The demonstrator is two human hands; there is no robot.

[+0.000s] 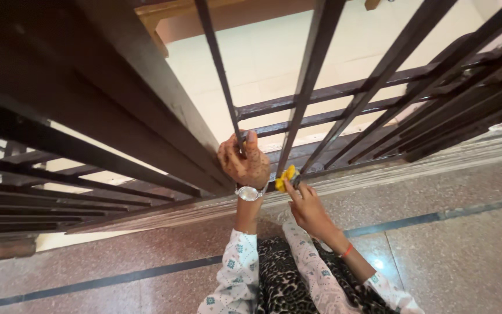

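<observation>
A: What fills most of the view?

B: A dark metal grille (379, 99) of upright bars and 2 horizontal rails, seen steeply from above. It stands along a pale stone ledge (437, 166) at the edge of a speckled reddish floor (466, 256) crossed by a dark inlaid line. Beyond the bars lies a cream floor.

A: Where are the hands?

B: Both are at the grille's bottom edge, near the middle. The left hand (244, 163) is clenched around a thin upright bar (222, 75), thumb up, with a silver wristwatch (249, 193) on that wrist. The right hand (306, 209), just beside it, pinches a small yellow cloth (286, 176) in its fingertips and presses it against the foot of the next bar, touching the metal. A red thread band (347, 250) circles the right wrist.

A: And the sleeves?

B: White with a small blue print.
</observation>
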